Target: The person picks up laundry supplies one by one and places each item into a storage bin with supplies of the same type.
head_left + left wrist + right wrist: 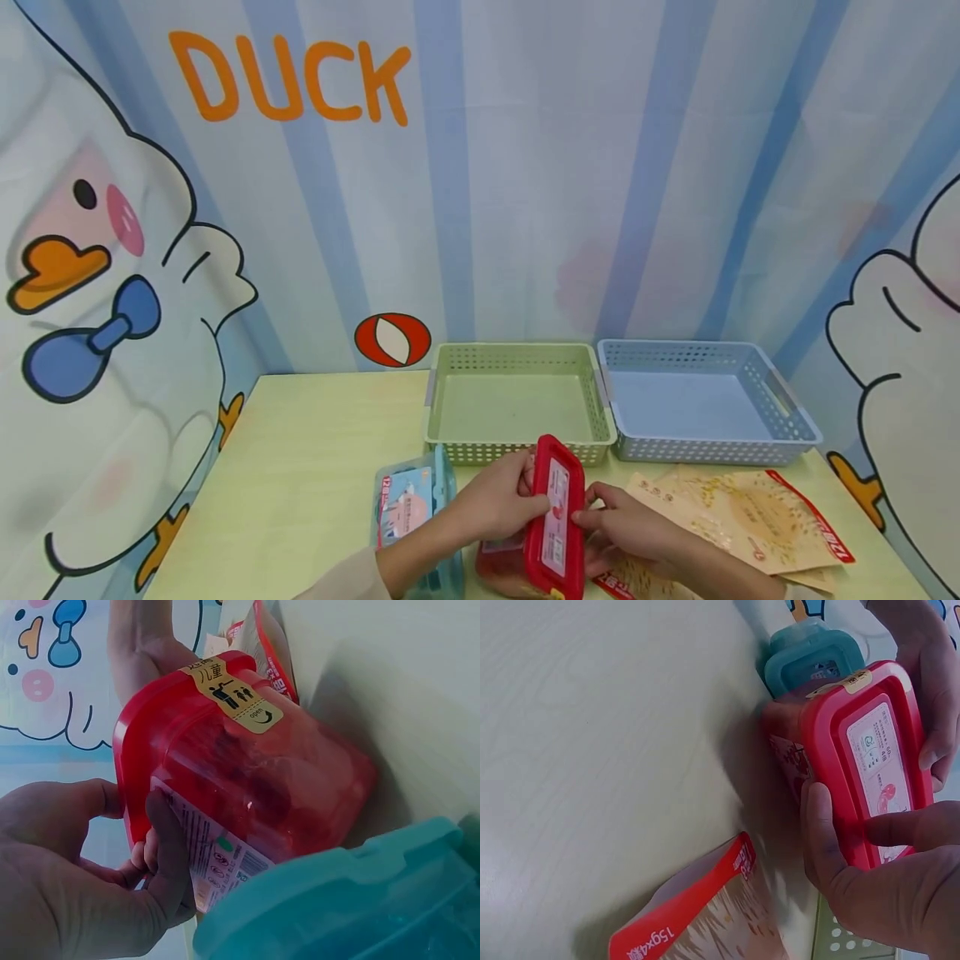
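Note:
A clear plastic tub (255,772) with a red lid (557,517) is tilted in front of me, its labelled top turned toward the right. At the lid's left edge my left hand (498,493) grips it, thumb on the lid and fingers at the rim underneath. Across from it, my right hand (900,877) pinches the opposite edge of the lid between thumb and fingers. A yellow sticker (236,696) marked "open" runs from the lid down the tub's side. Beside the left forearm stands a teal-lidded box (408,508), partly covered by that arm.
Behind the hands, a green basket (521,454) and a blue basket (712,450) stand side by side against the curtain. Tan snack bags (757,517) with red edges lie under and beyond the right forearm. Pale yellow table surface (315,467) stretches to the left.

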Demonstrator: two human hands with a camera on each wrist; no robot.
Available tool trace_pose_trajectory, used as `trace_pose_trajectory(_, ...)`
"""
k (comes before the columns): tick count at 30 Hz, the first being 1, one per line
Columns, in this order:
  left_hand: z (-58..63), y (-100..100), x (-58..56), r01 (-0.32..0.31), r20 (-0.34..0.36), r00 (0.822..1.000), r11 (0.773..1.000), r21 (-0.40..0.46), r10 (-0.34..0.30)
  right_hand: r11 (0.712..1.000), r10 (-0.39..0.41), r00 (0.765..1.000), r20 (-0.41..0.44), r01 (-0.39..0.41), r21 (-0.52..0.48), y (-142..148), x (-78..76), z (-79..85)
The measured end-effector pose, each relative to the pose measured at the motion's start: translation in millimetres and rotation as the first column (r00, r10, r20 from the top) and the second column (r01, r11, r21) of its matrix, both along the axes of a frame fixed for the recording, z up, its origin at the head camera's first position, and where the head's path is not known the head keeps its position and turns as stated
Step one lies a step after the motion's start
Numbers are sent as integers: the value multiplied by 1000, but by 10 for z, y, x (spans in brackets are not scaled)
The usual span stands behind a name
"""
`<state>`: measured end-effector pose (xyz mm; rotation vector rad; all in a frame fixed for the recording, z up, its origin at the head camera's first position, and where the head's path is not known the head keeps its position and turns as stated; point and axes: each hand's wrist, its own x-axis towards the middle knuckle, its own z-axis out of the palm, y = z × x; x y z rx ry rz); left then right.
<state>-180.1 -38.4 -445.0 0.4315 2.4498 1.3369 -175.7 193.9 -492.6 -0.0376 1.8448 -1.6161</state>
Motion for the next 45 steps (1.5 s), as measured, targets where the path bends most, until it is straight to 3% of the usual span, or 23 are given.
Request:
trace_pose_trajectory(13,56,-100,-21,-17,75,997,999,-39,20,999,27,1000,15,-27,-23,39,-12,116)
trace_pose_trajectory(29,95,-168,28,-25,217,976,997,74,9,999,28,999,-19,-29,-39,96,-26,209)
trace_pose_trajectory(45,143,-237,60,-20,260,965,990,142,-17,999,20,998,-65,-23,-46,109,3,413)
